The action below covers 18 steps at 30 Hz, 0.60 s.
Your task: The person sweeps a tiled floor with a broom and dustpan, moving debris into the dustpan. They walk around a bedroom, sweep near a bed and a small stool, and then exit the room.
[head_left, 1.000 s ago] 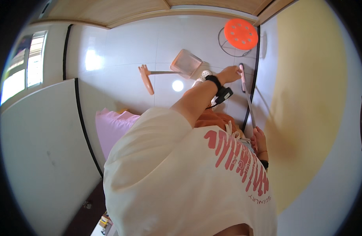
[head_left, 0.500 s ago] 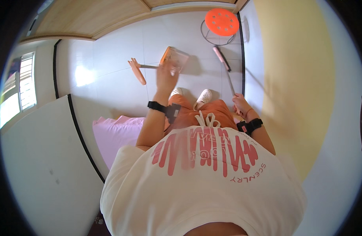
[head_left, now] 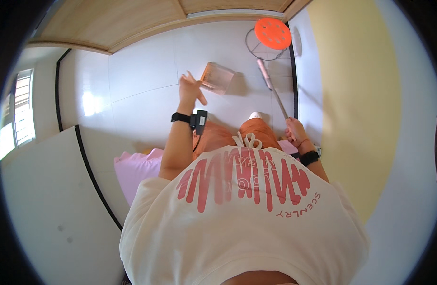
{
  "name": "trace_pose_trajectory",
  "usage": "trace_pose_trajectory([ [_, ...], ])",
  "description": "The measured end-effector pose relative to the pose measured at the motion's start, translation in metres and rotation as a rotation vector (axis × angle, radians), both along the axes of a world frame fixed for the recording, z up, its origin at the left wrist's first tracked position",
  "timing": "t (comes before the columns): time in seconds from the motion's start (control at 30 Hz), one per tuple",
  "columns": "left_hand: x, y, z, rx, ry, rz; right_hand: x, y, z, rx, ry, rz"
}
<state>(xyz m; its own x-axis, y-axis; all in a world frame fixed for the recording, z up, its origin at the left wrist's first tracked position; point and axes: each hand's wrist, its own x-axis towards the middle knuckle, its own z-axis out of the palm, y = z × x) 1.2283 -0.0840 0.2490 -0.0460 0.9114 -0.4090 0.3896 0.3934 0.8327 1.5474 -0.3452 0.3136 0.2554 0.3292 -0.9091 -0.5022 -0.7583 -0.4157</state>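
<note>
My left hand (head_left: 187, 95) is raised over the floor, left of a clear plastic box (head_left: 219, 78) with an orange-brown side. It appears closed around a peach-coloured tool (head_left: 201, 98) with a hand-like, pronged head. That head overlaps my fingers, and its grey rod is hidden. My right hand (head_left: 295, 128) is closed around the grey rod of a long-handled pink brush (head_left: 263, 70). The brush slants away from me, its pink head near the stool's legs. Dark bristles are barely visible along its side.
An orange round stool (head_left: 273, 33) with metal legs stands in the far right corner by the wall. Wooden cabinet doors (head_left: 147, 21) line the far side. Pink cloth (head_left: 140, 166) lies at my left. A white panel (head_left: 52, 190) rises at the left.
The peach tool has swung from left of my left hand to overlap it, hiding its rod. My left hand has moved left, away from the box. My right hand has shifted slightly, still holding the brush.
</note>
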Motion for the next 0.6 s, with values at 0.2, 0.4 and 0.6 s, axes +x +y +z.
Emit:
trace_pose_trajectory([
  [0.2, -0.023, 0.026, 0.044, -0.358, -0.469, -0.001, -0.012, 0.076, -0.072, -0.069, 0.110, -0.051],
  [0.4, -0.049, 0.034, 0.052, -0.359, -0.374, -0.148, -0.098, 0.096, -0.062, -0.029, 0.021, 0.307],
  [0.6, -0.049, 0.036, 0.049, -0.372, -0.497, -0.149, -0.103, 0.060, 0.000, -0.037, -0.022, 0.079],
])
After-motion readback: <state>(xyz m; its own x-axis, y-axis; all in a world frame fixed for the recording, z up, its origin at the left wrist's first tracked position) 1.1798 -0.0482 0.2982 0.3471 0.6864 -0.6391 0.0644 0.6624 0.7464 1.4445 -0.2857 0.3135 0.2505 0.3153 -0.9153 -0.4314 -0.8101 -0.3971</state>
